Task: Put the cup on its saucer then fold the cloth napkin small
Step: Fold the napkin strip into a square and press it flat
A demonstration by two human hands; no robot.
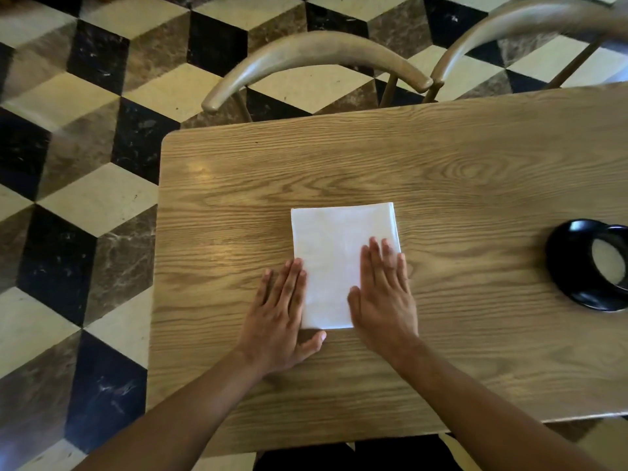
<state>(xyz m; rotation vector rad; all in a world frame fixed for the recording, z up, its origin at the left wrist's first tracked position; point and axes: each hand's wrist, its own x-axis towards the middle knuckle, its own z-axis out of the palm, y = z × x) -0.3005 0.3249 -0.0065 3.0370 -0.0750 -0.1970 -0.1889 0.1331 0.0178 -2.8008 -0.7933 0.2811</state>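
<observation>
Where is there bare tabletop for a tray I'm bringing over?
The widest bare stretch of table lies between the white napkin and the far edge by the chairs. There is also room between the napkin and the black cup at right. The near middle is crowded by the left hand and right hand.

One head-worn camera looks steeply down, close over the wooden table [441,171] (wide-angle, edges bowed).
</observation>
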